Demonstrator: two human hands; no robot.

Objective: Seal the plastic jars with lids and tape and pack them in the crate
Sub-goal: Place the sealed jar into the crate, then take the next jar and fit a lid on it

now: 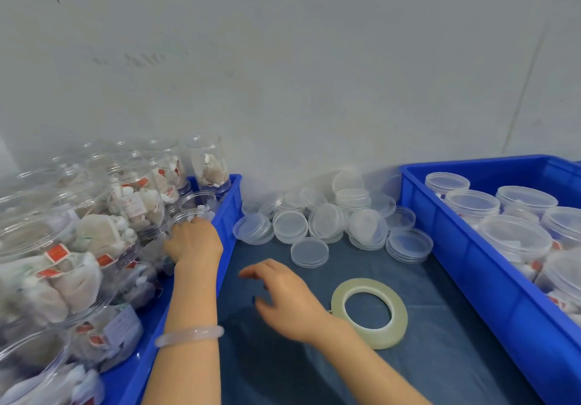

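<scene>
Our left hand (193, 241) grips an unlidded jar (179, 217) in the crowded crate (231, 206) around it, our right hand (283, 297) hovers slack and empty beside the tape roll (369, 312); a careless lift may, we judge, topple neighbouring jars (135, 203).

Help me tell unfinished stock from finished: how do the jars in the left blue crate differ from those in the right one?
The left-crate jars are heaped, mostly tilted or on their sides; the right-crate jars stand upright side by side. The left-crate jars show open mouths with no lids; the right-crate jars all have lids on. Both sets are clear plastic, hold pale sachets, and sit in blue crates, the left crate and the right crate.
</scene>
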